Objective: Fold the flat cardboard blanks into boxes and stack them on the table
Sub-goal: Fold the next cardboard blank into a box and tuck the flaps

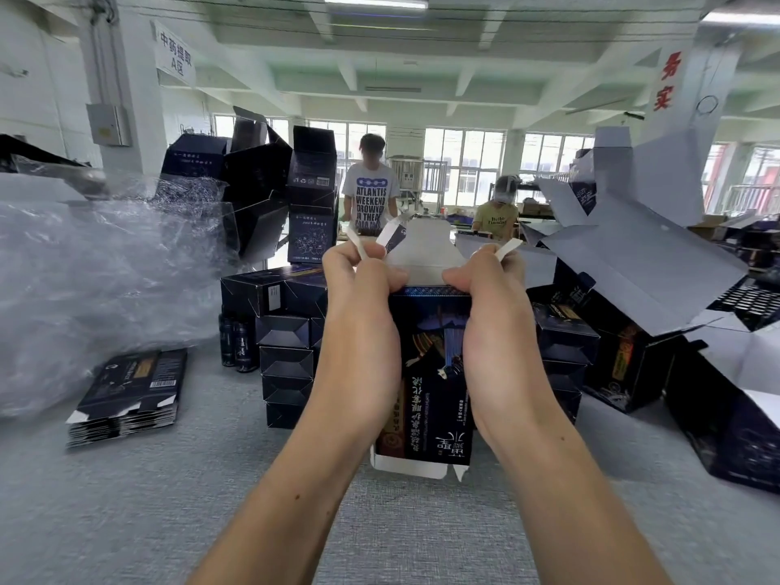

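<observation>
I hold a dark blue printed cardboard box upright above the grey table, between both hands. My left hand grips its left side and top corner, with a white flap poking out past the fingers. My right hand grips the right side in the same way. The box's white top flap stands open between my thumbs. Its bottom flaps hang loose. A pile of flat blanks lies at the left. Folded boxes are stacked just behind my left hand.
Crumpled clear plastic wrap covers the left of the table. More dark boxes with open white flaps crowd the right side, and tall ones stand behind. Two dark bottles stand by the stack. Two people work at a far table.
</observation>
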